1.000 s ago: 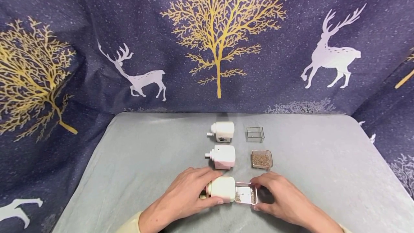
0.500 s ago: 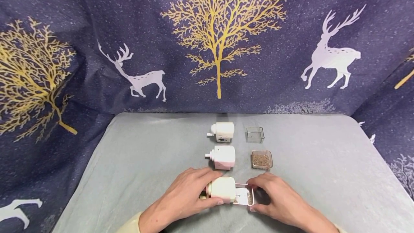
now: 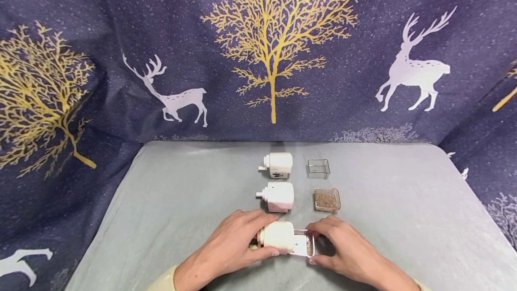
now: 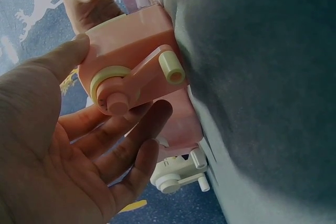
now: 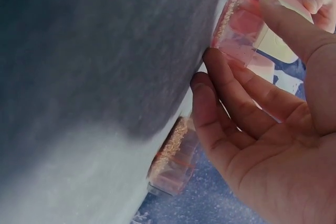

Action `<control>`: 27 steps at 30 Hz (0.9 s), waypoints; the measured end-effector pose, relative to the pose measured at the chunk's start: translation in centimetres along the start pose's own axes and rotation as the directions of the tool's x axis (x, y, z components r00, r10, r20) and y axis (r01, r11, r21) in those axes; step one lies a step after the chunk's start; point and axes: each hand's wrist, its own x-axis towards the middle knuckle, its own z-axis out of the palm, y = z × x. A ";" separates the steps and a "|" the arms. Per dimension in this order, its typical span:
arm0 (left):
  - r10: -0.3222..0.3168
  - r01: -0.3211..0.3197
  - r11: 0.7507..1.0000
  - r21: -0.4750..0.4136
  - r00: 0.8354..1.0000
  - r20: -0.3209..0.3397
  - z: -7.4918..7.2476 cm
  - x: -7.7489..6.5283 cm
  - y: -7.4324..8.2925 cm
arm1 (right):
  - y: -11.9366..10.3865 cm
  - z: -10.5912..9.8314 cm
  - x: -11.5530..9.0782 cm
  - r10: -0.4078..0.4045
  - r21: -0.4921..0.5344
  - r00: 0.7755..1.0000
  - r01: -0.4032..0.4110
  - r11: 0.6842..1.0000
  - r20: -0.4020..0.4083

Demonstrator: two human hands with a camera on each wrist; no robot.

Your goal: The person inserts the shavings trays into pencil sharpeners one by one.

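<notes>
Nearest to me, a pink and cream crank pencil sharpener point(image 3: 278, 237) stands on the table. My left hand point(image 3: 232, 239) grips its body, thumb on the near side and fingers on the far side. The left wrist view shows its pink crank arm with a cream knob point(image 4: 171, 67). A clear pinkish drawer point(image 3: 300, 244) sticks partly out of the sharpener's right side, with some pencil shavings at its outer end. My right hand point(image 3: 349, 248) pinches that outer end between thumb and fingers; in the right wrist view the fingertips lie along the drawer's walls point(image 5: 244, 24).
Behind stand a white and pink sharpener point(image 3: 280, 197) and a white sharpener point(image 3: 279, 165), cranks to the left. To their right lie a clear drawer full of shavings point(image 3: 326, 200) and a clear drawer point(image 3: 318, 167) without visible shavings. A dark patterned cloth point(image 3: 323, 102) hangs behind the grey table point(image 3: 194, 183).
My right hand has moved left, sliding the drawer further into the sharpener, so less of it sticks out. My left hand has kept its grip in the same place.
</notes>
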 end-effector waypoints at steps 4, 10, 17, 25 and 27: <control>0.009 -0.009 1.000 0.018 1.000 -0.008 0.1 0.1 0.0 | -0.1 0.1 0.2 0.004 0.005 1.000 -0.004 1.000 0.009; 0.014 -0.013 1.000 0.026 1.000 -0.010 0.1 0.1 0.1 | -0.2 0.2 0.4 -0.013 0.014 1.000 0.013 1.000 0.006; 0.008 -0.008 1.000 0.017 1.000 -0.006 0.1 0.1 0.1 | -0.4 0.3 0.7 -0.019 0.010 1.000 0.019 1.000 0.015; -0.003 0.003 1.000 0.008 1.000 0.007 0.1 0.1 0.0 | -0.8 0.3 1.1 -0.011 0.004 0.999 0.011 1.000 0.043; -0.001 0.001 1.000 0.006 1.000 0.006 0.1 0.1 0.0 | -0.9 0.4 1.3 -0.009 -0.002 0.999 0.009 1.000 0.047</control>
